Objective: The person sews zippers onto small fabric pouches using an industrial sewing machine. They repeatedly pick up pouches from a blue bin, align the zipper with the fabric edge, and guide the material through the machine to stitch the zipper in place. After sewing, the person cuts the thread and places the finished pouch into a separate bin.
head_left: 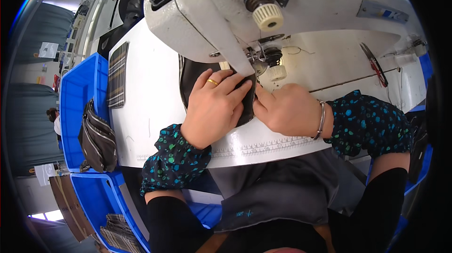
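A dark, smooth piece of material [189,75] with a curved edge lies on the white table under the head of a white sewing machine [202,22]. My left hand [215,104] rests on top of it, fingers stretched out and spread, the fingertips close to the machine's needle area. At the piece's right edge, my right hand [285,109] has its fingers curled, with thumb and forefinger against that edge. The needle and presser foot are mostly hidden behind the machine's parts and my fingers.
Red-handled scissors [375,66] lie on the table at the right. A plaid fabric piece [117,76] lies at the left. Beside it, a blue bin [70,126] holds dark zippered pouches [97,137]; a nearer blue bin [92,191] holds plaid pieces [120,234]. A ruler scale [270,148] runs along the table's front edge.
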Demonstrator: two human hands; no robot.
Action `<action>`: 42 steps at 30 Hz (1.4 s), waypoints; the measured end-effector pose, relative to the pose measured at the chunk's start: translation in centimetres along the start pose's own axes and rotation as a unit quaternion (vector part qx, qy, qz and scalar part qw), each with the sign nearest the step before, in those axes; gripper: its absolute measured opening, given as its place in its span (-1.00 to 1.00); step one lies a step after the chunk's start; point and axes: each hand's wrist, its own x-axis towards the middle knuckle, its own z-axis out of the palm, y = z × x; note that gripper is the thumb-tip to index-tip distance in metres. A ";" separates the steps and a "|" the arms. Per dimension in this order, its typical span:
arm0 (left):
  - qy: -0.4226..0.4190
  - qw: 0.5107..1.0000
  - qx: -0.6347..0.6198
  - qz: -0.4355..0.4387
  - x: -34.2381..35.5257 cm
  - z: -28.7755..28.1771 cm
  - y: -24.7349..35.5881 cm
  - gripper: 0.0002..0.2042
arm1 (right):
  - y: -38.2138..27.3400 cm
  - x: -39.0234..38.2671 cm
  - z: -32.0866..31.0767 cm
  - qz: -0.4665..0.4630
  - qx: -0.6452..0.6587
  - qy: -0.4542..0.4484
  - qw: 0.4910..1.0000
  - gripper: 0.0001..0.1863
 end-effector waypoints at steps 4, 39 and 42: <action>-0.042 0.998 -0.048 -0.020 -1.3 -1.9 1.5 -0.58 | 0.6 0.2 0.1 0.067 0.074 0.006 0.995 -0.90; 0.079 0.996 0.049 -0.004 -1.6 1.0 2.0 -0.73 | 0.4 0.0 0.3 -0.023 -0.025 0.035 0.999 -0.89; 0.093 0.995 0.040 0.000 -1.1 1.5 1.2 -0.70 | 0.6 0.3 0.4 -0.009 -0.033 0.040 0.999 -0.90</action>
